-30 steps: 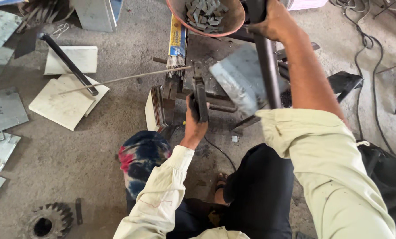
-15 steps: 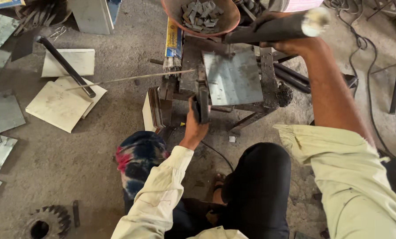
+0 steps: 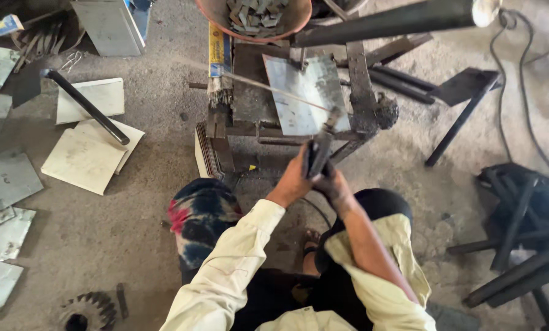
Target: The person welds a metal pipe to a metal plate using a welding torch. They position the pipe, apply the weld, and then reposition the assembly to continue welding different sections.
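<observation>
My left hand (image 3: 290, 182) and my right hand (image 3: 334, 186) are both closed around a dark welding electrode holder (image 3: 319, 153), side by side at its handle. A thin electrode rod (image 3: 268, 89) runs from the holder's jaw up to the left, across a grey steel plate (image 3: 305, 92). The plate lies flat on a small rusty metal stand (image 3: 363, 92) in front of my knees. My left knee carries a dark patterned cloth (image 3: 201, 214).
A rusty bowl (image 3: 208, 13) of small metal pieces sits at the stand's far edge, beside a packet of electrodes (image 3: 216, 49). A long dark pipe (image 3: 397, 21) crosses the top right. Steel sheets (image 3: 87, 156), a black bar (image 3: 87, 107) and a gear (image 3: 87, 306) lie left. Black frames (image 3: 520, 233) stand at right.
My right hand has let go of the long pipe up top and come down onto the holder beside my left hand. The holder and rod have swung right over the plate.
</observation>
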